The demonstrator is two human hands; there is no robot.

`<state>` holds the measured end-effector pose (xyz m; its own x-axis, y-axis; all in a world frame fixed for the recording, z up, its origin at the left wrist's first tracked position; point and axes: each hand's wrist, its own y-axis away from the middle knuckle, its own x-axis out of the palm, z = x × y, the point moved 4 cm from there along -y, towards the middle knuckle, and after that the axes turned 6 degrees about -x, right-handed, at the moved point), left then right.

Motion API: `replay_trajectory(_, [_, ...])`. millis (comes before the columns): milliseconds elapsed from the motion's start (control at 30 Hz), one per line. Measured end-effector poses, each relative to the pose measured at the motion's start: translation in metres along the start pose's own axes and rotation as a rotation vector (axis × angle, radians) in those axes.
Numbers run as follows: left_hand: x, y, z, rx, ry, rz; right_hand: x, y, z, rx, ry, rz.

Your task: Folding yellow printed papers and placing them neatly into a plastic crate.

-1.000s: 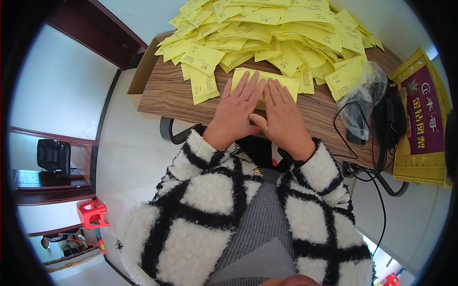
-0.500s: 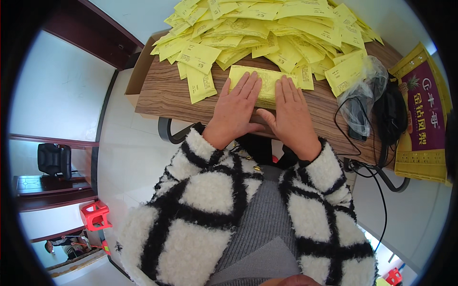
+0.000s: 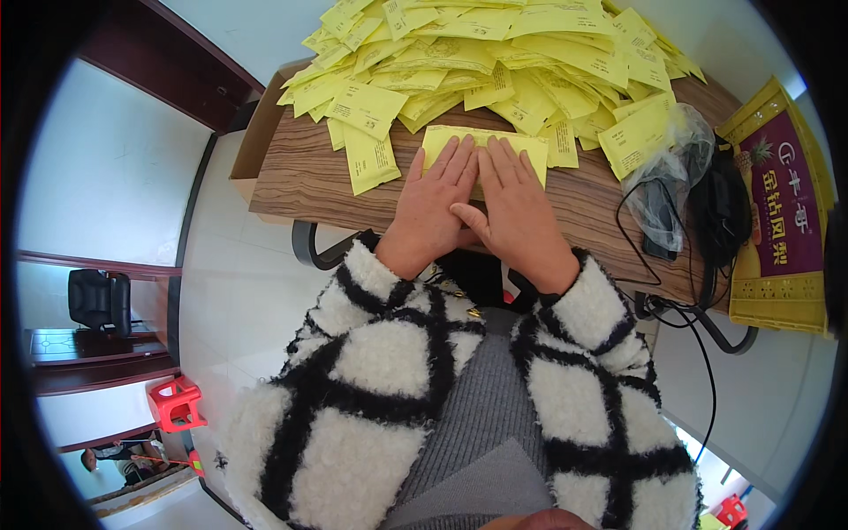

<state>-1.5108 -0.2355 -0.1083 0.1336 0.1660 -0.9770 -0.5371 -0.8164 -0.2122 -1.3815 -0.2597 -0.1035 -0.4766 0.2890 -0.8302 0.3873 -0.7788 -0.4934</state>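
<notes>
Both palms lie flat on a yellow packet (image 3: 435,137) near the front edge of the wood-grain table (image 3: 305,177). My left hand (image 3: 433,205) covers its left part, fingers stretched out and pointing away from me. My right hand (image 3: 517,208) rests beside it, fingers extended, with its thumb reaching over toward the left hand. The two hands touch or nearly touch at the middle of the packet. Much of the packet is hidden beneath them. Just beyond, a large heap of similar yellow packets (image 3: 459,55) covers the back of the table.
At the table's right lie a clear plastic bag (image 3: 673,163), a black bag (image 3: 723,203) and black cables (image 3: 638,247). A yellow crate with a purple panel (image 3: 782,194) stands beyond. A cardboard box (image 3: 250,159) sits by the left edge. Red stools (image 3: 177,404) stand on the floor.
My right hand has slid left across the packet, closing the gap to my left hand. My left hand has stayed almost in place.
</notes>
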Motion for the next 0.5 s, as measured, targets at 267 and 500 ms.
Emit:
replay_trajectory(267, [-0.001,0.001,0.009,-0.05,0.045,-0.021,0.014,0.0,-0.003,-0.03,0.042,0.018])
replay_trajectory(500, [-0.011,0.013,0.031,-0.234,0.058,0.081,0.008,0.002,-0.003,-0.042,0.054,0.026])
